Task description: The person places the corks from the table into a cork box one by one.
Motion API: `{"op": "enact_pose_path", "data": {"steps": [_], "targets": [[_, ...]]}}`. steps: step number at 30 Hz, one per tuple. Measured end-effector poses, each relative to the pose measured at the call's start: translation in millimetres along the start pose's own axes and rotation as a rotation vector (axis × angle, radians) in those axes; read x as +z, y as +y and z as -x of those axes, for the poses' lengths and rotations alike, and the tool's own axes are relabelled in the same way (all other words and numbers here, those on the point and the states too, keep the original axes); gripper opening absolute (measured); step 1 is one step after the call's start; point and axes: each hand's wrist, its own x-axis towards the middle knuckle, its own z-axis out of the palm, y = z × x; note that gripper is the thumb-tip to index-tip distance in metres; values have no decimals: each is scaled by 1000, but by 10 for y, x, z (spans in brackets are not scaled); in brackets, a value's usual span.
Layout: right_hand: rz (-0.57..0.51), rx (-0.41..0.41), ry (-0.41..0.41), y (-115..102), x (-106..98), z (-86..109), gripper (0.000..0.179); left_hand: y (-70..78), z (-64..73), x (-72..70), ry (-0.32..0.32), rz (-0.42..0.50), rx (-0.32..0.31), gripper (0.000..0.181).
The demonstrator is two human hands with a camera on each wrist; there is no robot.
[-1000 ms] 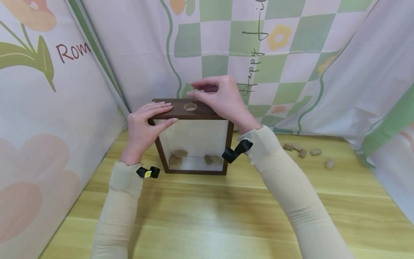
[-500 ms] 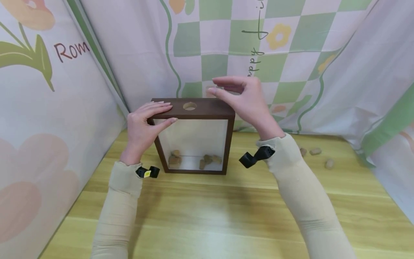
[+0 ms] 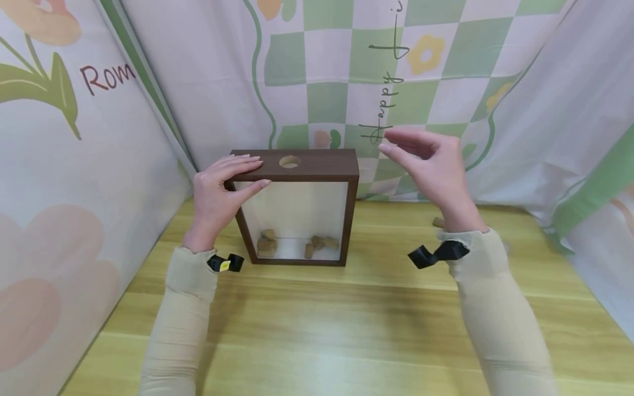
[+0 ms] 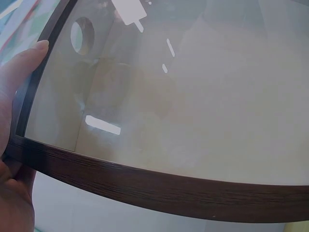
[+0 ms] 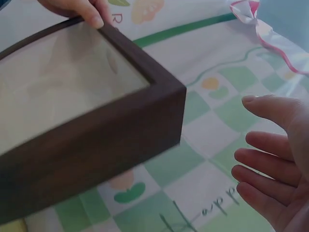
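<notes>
A dark brown wooden shadow box (image 3: 352,220) with a clear front and a round hole (image 3: 289,161) in its top stands upright on the table. Several small tan cork-like pieces (image 3: 266,246) lie inside at the bottom, in two groups. My left hand (image 3: 218,190) grips the box's upper left corner, thumb over the front edge and fingers across the top. Off to the right of the box, in the air, is my right hand (image 3: 438,170); its fingers are loosely bent with nothing between them. The right wrist view shows that hand (image 5: 277,159) with fingers apart, beside the box's corner.
One tan piece (image 3: 438,222) shows on the wooden table (image 3: 317,324) beside my right wrist; my arm hides others there. Behind the box hangs a green and white checked curtain (image 3: 332,60), and a printed white curtain (image 3: 44,220) runs along the left.
My right hand has moved right, away from above the box's hole. Another tan piece now lies in the right group inside the box. My left hand has stayed in place.
</notes>
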Motion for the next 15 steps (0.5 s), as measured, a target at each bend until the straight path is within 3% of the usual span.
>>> {"op": "enact_pose_path", "data": {"steps": [15], "targets": [[134,178,48,645,-593,286,50,-15,7,-4,-16,-24,11,37]]}}
